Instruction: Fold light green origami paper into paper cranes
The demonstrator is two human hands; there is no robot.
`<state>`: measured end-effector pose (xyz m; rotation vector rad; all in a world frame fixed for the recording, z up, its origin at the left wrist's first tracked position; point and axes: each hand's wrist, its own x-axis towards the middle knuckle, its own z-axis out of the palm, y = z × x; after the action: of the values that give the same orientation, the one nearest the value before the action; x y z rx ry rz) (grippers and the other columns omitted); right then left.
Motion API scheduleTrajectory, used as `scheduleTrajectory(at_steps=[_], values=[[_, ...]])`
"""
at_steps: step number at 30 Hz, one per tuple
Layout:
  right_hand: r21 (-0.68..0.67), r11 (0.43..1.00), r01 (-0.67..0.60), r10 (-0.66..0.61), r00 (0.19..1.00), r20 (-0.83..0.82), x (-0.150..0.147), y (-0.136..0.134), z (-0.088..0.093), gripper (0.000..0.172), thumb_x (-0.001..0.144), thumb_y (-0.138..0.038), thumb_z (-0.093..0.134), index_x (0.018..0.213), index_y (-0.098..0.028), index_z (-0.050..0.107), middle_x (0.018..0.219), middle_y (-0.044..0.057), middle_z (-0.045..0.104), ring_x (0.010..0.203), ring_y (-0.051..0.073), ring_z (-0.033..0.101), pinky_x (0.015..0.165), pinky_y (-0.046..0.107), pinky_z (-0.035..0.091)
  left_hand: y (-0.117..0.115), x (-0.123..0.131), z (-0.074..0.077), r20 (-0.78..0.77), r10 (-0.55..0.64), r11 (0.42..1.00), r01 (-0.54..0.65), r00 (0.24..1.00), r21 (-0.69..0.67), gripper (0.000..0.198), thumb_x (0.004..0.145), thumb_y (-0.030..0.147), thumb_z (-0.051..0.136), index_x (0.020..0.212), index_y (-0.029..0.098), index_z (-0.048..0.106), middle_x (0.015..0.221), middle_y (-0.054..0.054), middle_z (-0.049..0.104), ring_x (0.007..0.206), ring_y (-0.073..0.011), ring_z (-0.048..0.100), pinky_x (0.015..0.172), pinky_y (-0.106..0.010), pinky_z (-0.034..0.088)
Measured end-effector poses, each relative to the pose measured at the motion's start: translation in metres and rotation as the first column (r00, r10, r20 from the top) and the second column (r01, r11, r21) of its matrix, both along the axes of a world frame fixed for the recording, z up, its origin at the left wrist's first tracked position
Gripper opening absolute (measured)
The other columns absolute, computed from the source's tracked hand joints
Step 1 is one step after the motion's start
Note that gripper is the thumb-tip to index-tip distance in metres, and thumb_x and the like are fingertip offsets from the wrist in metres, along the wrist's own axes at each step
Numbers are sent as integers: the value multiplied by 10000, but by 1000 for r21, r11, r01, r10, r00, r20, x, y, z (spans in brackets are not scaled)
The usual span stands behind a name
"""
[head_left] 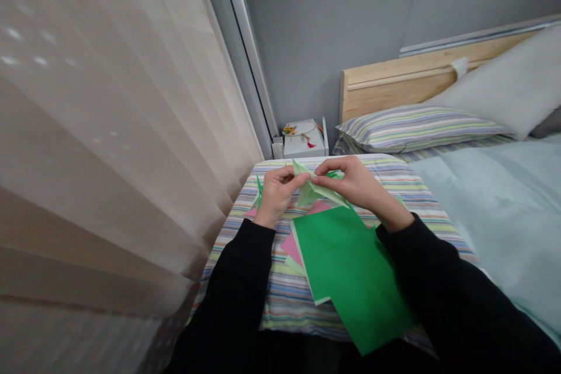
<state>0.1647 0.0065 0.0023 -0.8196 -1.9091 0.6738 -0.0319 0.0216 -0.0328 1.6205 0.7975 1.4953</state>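
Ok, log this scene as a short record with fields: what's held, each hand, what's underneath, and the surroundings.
Held: light green folded paper, raised above the sheets
Left: left hand pinches its left part
Right: right hand pinches its upper edge
Below: dark green sheets overlapping a pink sheet, on a striped cover
Sides: curtain on the left, light blue blanket on the right
Behind: white box, striped pillow, grey pillow, wooden headboard
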Motion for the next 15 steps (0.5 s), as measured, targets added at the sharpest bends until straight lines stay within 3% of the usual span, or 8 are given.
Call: scheduleTrajectory(at_steps=[6, 15], values=[[4, 1000, -8, 8, 1000, -1, -1, 0, -3, 181, 838, -327, 716, 736, -181, 750, 735, 26, 760, 713, 186, 687, 735, 312, 517, 0, 1, -1, 0, -12, 1000, 12, 1000, -21, 222, 734, 373, 859, 703, 170, 774, 668, 0, 700, 617, -119, 581, 634, -253, 465], [94, 995, 21, -23, 1000, 15, -4, -1, -8, 147, 836, -303, 709, 730, -202, 719, 777, 29, 762, 761, 196, 688, 783, 325, 517, -1, 6, 6, 262, -40, 996, 60, 964, -69, 281, 695, 456, 888, 766, 198, 803, 747, -18, 728, 704, -129, 639, 708, -264, 521]])
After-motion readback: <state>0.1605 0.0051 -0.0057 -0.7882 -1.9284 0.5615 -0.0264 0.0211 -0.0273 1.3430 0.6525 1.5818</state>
